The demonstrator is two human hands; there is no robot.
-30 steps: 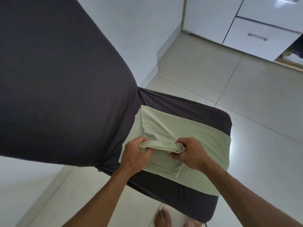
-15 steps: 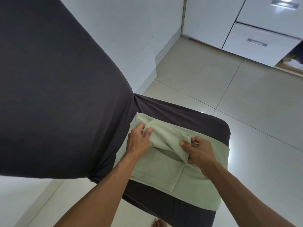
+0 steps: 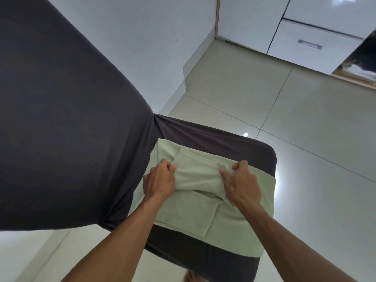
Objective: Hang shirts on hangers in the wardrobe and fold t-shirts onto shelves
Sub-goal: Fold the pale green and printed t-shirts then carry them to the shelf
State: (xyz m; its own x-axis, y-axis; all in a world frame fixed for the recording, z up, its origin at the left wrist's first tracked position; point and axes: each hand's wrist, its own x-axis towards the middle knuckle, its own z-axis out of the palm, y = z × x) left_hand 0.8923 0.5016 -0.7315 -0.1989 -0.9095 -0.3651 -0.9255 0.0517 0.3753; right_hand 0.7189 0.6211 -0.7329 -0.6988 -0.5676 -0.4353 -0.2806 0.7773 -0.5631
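Note:
A pale green t-shirt (image 3: 189,214) lies partly folded on the seat of a chair with a dark grey cover (image 3: 213,137). My left hand (image 3: 159,179) grips the left end of a folded-over section of the t-shirt. At the right end of that same fold my right hand (image 3: 241,182) pinches the cloth. The fold is lifted and rolled toward the chair's back. Both forearms reach in from the bottom of the view.
The chair's tall dark backrest (image 3: 61,119) fills the left side. White drawers (image 3: 311,43) stand at the far right across a glossy tiled floor (image 3: 264,94). An open wardrobe compartment (image 3: 364,64) shows at the right edge. A white wall (image 3: 152,37) runs behind the chair.
Both hands have carried the gripped edge of the t-shirt away from me, toward the backrest, folding it over. The hands have moved further apart along the fold.

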